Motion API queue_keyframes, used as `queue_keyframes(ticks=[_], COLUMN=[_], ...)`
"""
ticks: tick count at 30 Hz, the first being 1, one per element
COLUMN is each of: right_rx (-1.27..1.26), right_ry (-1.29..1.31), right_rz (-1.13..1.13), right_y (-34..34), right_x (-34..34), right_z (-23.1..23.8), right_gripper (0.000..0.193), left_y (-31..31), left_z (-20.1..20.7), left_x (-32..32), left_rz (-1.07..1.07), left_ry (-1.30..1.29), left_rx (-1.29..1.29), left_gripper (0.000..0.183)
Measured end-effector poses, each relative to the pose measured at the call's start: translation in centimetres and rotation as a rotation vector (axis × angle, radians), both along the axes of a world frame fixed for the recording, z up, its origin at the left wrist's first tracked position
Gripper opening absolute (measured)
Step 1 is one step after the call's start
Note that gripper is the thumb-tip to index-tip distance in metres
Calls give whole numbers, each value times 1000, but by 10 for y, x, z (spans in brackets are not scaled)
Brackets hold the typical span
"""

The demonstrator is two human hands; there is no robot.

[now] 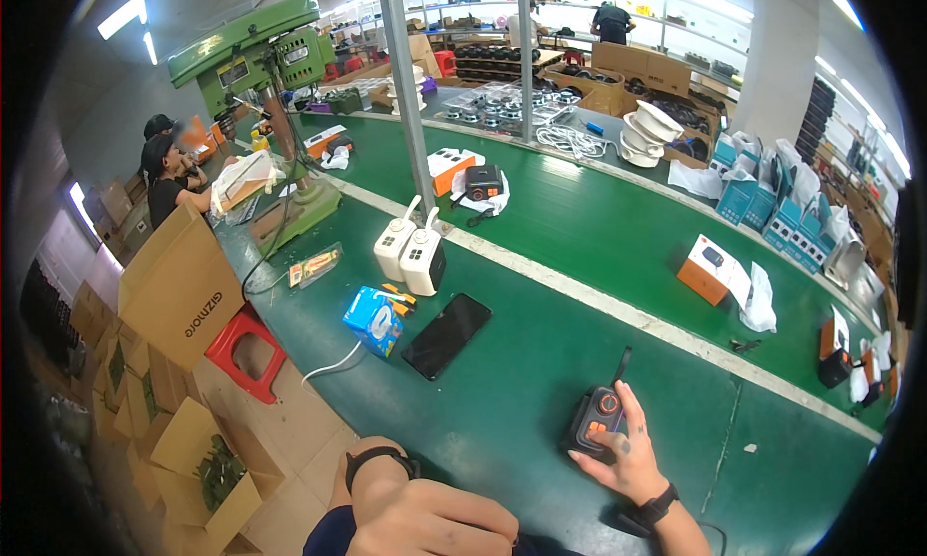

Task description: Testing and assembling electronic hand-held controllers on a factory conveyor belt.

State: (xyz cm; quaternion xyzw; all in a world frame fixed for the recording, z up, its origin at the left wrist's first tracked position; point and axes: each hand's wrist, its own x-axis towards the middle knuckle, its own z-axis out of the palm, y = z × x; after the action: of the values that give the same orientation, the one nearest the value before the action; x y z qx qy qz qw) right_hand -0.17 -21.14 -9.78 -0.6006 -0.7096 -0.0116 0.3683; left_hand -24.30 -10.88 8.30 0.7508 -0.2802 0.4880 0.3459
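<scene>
My right hand (pixel 628 452) holds a small black device (pixel 585 423) with an orange-ringed round dial, orange buttons and a wrist strap, just over the green table. One finger rests on the orange buttons, with the thumb along the near edge. Down at the lower edge lies my left hand (pixel 435 517), over dark cloth at my lap, its fingers stretched side by side and nothing seen in them. A black band circles that wrist. Left of the device a black smartphone (pixel 447 336) lies flat on the table. Beside the phone stands a blue-and-white box (pixel 373 319).
Two white devices with handles (pixel 421 260) stand behind the box. A metal post (pixel 406 93) and a green drill press (pixel 256 49) rise farther back. Orange-and-white boxes (pixel 713 268) dot the green belt (pixel 579 228). A red stool (pixel 246 353) and cartons stand left; two people sit far left.
</scene>
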Motion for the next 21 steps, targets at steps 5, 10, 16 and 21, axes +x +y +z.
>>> queue_keyframes(ticks=[5,10,16,21], right_rx=[-10,-12,-13,-7], right_ry=[3,4,0,28], right_rz=[3,9,3,-29], right_y=[2,2,4,-2], right_x=[0,0,-1,0], right_z=[-1,0,-1,0], right_gripper=[43,42,41,38], left_y=[-3,3,5,16], left_z=[-6,1,-15,-2], left_x=[5,4,15,-1], left_rz=[23,-27,-19,19], left_ry=[-54,-35,-208,146], left_rx=[-65,13,9,-7], left_gripper=[13,14,13,20])
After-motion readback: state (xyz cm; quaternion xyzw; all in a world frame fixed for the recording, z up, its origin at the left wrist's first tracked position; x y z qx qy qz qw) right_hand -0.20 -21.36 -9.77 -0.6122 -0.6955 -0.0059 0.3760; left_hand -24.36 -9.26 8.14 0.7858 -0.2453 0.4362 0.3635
